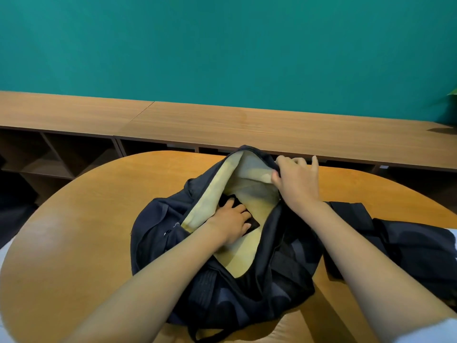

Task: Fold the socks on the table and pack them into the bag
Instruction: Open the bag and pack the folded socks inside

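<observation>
At the centre of the frame we see a black fabric bag (158, 233) lying on a round wooden surface (74, 219), its mouth pulled wide so that the pale yellow lining (210, 194) shows. The left grip (232, 224) reaches in from the lower left and sits inside the opening. Its fingers are curled over the top of a folded black sock (255, 224) and its thumb is at the sock's near edge, so it holds the sock against the lining. Only the corners of the sock show from under the grip, and we cannot tell how many socks are in the fold.

The right grip (296, 181) is at the upper right of the opening. It pinches the bag's black rim between thumb and fingers and lifts that edge up and away from the lining, with the little finger stretched out apart from the others.

To the right of the bag, under the right forearm, a heap of dark cloth (408, 243) lies on the surface. We cannot tell whether it belongs to the bag.

Across the middle of the frame, behind the surface, runs a long wooden shelf unit (247, 125) against a teal wall (222, 45).
</observation>
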